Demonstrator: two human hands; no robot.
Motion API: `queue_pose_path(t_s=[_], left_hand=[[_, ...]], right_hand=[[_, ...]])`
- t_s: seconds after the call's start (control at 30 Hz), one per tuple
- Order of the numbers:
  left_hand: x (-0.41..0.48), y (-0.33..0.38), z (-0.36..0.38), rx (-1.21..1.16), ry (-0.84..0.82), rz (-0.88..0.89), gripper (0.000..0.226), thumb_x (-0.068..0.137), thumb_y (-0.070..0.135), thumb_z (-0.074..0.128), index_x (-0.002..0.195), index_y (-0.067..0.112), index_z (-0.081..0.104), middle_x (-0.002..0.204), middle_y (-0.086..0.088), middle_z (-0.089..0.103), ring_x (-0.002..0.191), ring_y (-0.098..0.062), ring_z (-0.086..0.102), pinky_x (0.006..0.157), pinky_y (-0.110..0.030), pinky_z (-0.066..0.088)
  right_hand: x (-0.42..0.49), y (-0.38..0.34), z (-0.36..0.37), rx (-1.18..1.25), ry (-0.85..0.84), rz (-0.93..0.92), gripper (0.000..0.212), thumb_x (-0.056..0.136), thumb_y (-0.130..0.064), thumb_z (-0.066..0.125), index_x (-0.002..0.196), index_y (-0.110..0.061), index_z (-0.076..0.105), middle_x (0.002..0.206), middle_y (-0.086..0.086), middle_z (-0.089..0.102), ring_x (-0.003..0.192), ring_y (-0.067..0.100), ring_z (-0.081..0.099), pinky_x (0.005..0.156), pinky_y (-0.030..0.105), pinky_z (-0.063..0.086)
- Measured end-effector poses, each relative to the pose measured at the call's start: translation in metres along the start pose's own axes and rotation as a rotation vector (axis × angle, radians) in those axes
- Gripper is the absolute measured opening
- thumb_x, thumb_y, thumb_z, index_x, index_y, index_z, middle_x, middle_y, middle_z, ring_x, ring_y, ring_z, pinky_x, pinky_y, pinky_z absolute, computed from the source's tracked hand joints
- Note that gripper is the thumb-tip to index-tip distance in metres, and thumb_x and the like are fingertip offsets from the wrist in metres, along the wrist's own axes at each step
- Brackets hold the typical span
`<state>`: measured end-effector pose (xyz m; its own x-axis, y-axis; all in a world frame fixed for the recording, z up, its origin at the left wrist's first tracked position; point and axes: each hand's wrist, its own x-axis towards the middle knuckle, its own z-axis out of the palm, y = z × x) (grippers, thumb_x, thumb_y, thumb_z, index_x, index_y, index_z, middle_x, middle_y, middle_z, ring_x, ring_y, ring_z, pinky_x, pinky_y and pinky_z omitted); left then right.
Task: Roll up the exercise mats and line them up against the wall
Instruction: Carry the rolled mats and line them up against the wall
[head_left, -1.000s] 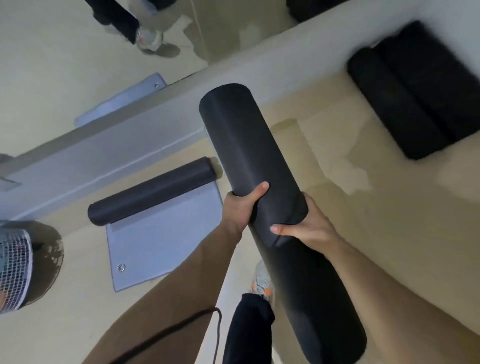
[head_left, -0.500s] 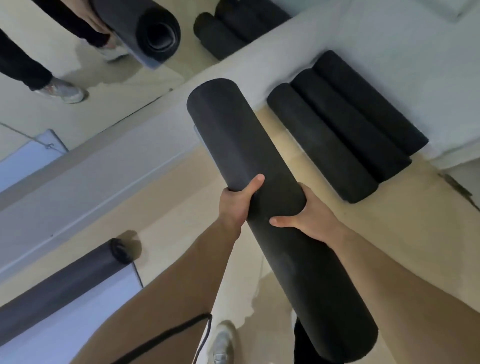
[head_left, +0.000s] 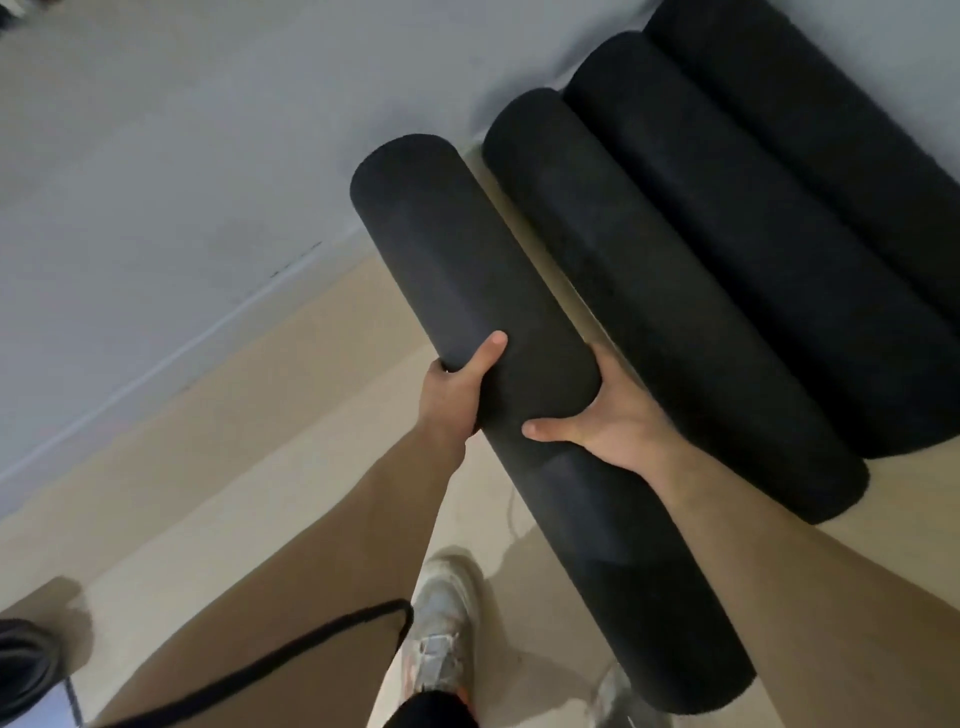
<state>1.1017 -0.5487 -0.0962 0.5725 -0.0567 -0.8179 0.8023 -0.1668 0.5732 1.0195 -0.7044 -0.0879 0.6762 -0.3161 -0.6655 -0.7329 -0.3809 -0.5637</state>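
Observation:
I hold a black rolled exercise mat (head_left: 457, 249) above the floor, its far end pointing at the wall. My left hand (head_left: 457, 389) grips it from the left side and my right hand (head_left: 613, 415) from the right, both near its middle. Just to its right, three black rolled mats lie side by side on the floor with their far ends at the grey wall (head_left: 182, 156): the nearest one (head_left: 649, 291), a middle one (head_left: 753, 234) and a far one (head_left: 831, 130). The held mat runs parallel to them, a narrow gap apart.
The beige floor (head_left: 260, 467) stretches left along the wall's base. My light sneakers (head_left: 441, 634) stand below the held mat. A dark object (head_left: 26, 670) sits at the bottom left corner. A black cord (head_left: 311, 639) crosses my left forearm.
I have moved closer to the three mats at the wall, and the held mat now sits right beside the nearest one. The mirror and the half-rolled mat have left the view.

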Motion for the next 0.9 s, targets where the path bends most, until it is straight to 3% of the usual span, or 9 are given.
queue_pose_path(t_s=[0.13, 0.27, 0.37, 0.47, 0.53, 0.6, 0.7, 0.8, 0.9], left_hand=[[0.061, -0.016, 0.026, 0.011, -0.024, -0.059, 0.040, 0.083, 0.055, 0.079, 0.102, 0.030, 0.054, 0.106, 0.014, 0.064, 0.096, -0.011, 0.063, 0.073, -0.032, 0.053], [0.078, -0.026, 0.037, -0.002, 0.018, -0.077, 0.051, 0.082, 0.052, 0.082, 0.115, 0.025, 0.054, 0.112, 0.011, 0.066, 0.105, -0.015, 0.064, 0.094, -0.041, 0.056], [0.084, -0.012, 0.053, -0.068, 0.012, -0.091, 0.051, 0.085, 0.047, 0.081, 0.120, 0.023, 0.053, 0.114, 0.010, 0.066, 0.105, -0.015, 0.063, 0.101, -0.041, 0.053], [0.093, -0.003, 0.069, -0.065, 0.000, -0.097, 0.057, 0.086, 0.050, 0.080, 0.126, 0.022, 0.049, 0.124, 0.007, 0.062, 0.118, -0.020, 0.059, 0.109, -0.043, 0.049], [0.101, -0.003, 0.068, -0.027, -0.018, -0.094, 0.063, 0.085, 0.054, 0.079, 0.128, 0.022, 0.046, 0.129, 0.006, 0.059, 0.122, -0.022, 0.058, 0.110, -0.045, 0.049], [0.105, -0.001, 0.062, 0.062, -0.026, -0.085, 0.074, 0.079, 0.063, 0.079, 0.129, 0.019, 0.047, 0.132, 0.004, 0.061, 0.120, -0.023, 0.060, 0.104, -0.047, 0.053], [0.098, 0.009, 0.057, 0.314, 0.004, -0.041, 0.089, 0.074, 0.077, 0.072, 0.134, 0.016, 0.048, 0.136, -0.002, 0.060, 0.118, -0.028, 0.061, 0.098, -0.051, 0.056], [0.080, 0.022, 0.045, 0.588, 0.020, 0.051, 0.080, 0.089, 0.069, 0.062, 0.142, 0.012, 0.045, 0.141, -0.007, 0.058, 0.122, -0.031, 0.059, 0.093, -0.034, 0.050], [0.047, 0.033, 0.015, 0.829, 0.009, 0.136, 0.077, 0.099, 0.063, 0.051, 0.155, 0.012, 0.036, 0.155, -0.007, 0.050, 0.136, -0.032, 0.052, 0.101, -0.040, 0.046]], right_hand=[[0.050, 0.025, 0.011, -0.250, 0.046, 0.071, 0.133, 0.055, -0.071, 0.088, 0.159, -0.034, 0.014, 0.158, 0.002, 0.037, 0.145, 0.030, 0.039, 0.114, 0.050, 0.039], [0.039, 0.037, 0.028, -0.503, 0.096, 0.002, 0.151, 0.052, -0.077, 0.086, 0.159, -0.028, -0.008, 0.165, 0.011, 0.021, 0.149, 0.036, 0.028, 0.118, 0.051, 0.031], [0.044, 0.033, 0.018, -0.536, 0.157, -0.011, 0.149, 0.056, -0.074, 0.085, 0.159, -0.025, -0.010, 0.165, 0.013, 0.019, 0.149, 0.036, 0.028, 0.119, 0.050, 0.031], [0.051, 0.025, 0.003, -0.585, 0.176, -0.001, 0.144, 0.061, -0.074, 0.083, 0.160, -0.025, -0.009, 0.165, 0.012, 0.021, 0.148, 0.035, 0.031, 0.116, 0.049, 0.036], [0.044, 0.021, 0.006, -0.692, 0.235, -0.036, 0.136, 0.065, -0.073, 0.081, 0.161, -0.022, 0.000, 0.163, 0.013, 0.026, 0.146, 0.034, 0.033, 0.109, 0.050, 0.044], [0.036, 0.018, 0.014, -0.784, 0.273, -0.084, 0.125, 0.069, -0.067, 0.082, 0.162, -0.018, 0.013, 0.160, 0.015, 0.031, 0.141, 0.035, 0.038, 0.100, 0.051, 0.051], [0.031, 0.007, 0.012, -0.834, 0.230, -0.075, 0.122, 0.072, -0.066, 0.080, 0.162, -0.020, 0.012, 0.160, 0.014, 0.028, 0.141, 0.035, 0.039, 0.099, 0.049, 0.051], [0.027, -0.014, 0.003, -0.844, 0.176, -0.049, 0.112, 0.081, -0.063, 0.075, 0.162, -0.022, 0.010, 0.162, 0.012, 0.023, 0.143, 0.034, 0.036, 0.106, 0.049, 0.047], [0.013, -0.051, -0.004, -0.849, 0.171, -0.069, 0.100, 0.087, -0.060, 0.069, 0.161, -0.021, 0.015, 0.162, 0.010, 0.024, 0.143, 0.034, 0.037, 0.107, 0.048, 0.046]])
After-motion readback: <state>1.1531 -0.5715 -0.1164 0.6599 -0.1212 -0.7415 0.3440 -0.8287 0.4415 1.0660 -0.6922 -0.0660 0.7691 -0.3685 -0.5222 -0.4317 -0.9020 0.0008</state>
